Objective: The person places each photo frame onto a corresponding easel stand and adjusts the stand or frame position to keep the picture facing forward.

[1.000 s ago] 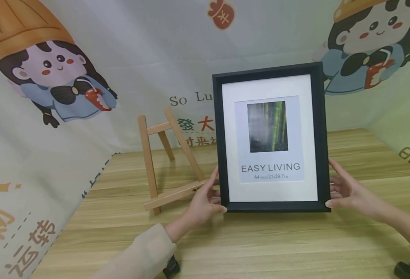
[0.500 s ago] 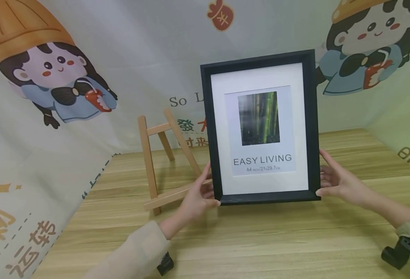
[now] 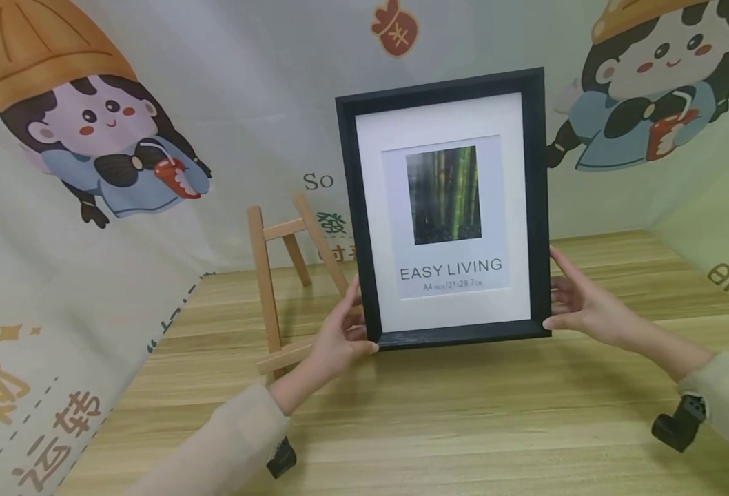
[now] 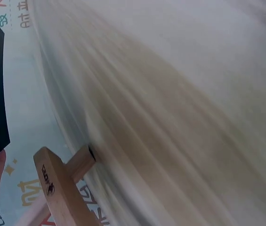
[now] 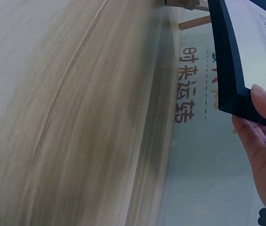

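A black picture frame (image 3: 539,207) with a white mat, a bamboo picture and the words EASY LIVING is held upright above the table, leaning slightly back. My left hand (image 3: 336,337) grips its lower left corner, thumb on the front edge and fingers behind. At the lower right corner, my right hand (image 3: 594,310) holds it the same way; the right wrist view shows that thumb on the front of the frame's corner (image 5: 231,101). A small wooden easel (image 3: 265,289) stands left of the frame, its ledge partly hidden behind my left hand. In the left wrist view the easel's ledge (image 4: 60,188) is close to that hand.
The wood-grain table (image 3: 464,413) lies beneath everything. A printed cloth backdrop (image 3: 247,83) with cartoon figures and lettering rises behind it and along both sides. Black devices (image 3: 681,424) are strapped at both wrists.
Both hands have lifted the picture frame and carried it left, closer to the easel. It now covers more of the easel's right side and of the backdrop lettering. The easel stays in place.
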The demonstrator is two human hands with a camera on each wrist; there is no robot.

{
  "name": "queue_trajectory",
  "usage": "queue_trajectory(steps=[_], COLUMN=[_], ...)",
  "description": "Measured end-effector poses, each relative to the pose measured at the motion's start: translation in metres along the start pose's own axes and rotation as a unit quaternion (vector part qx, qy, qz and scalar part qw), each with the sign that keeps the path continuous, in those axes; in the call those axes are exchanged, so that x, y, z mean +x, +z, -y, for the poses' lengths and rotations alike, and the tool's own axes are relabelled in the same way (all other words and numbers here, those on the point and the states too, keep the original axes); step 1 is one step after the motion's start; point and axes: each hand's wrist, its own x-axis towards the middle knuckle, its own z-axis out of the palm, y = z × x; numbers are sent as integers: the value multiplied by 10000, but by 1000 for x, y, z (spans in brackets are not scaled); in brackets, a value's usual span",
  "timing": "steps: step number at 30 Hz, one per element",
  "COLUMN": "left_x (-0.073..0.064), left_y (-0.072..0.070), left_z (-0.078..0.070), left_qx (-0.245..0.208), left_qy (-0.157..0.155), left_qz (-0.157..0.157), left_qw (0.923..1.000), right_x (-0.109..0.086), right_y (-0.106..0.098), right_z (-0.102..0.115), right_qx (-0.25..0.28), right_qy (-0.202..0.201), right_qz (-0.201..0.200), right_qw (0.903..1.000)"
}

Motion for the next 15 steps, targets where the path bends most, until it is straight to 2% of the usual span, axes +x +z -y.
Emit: queue_trajectory(steps=[5, 9, 15], left_x=[1, 1, 0], left_y=[-7, -13, -22], left_z=[0, -1, -5], left_qx=[226, 385, 405], left_qy=[-8, -17, -16], left_qz=[-40, -115, -212], left_qw=[9997, 9992, 9990], right_x=[7, 14, 28], right_y=[3, 5, 9], right_z=[2, 4, 7], right_qx=[47, 196, 111], right_qy=[90, -30, -107], right_qz=[-32, 12, -18], right_qw=[9999, 9998, 9999])
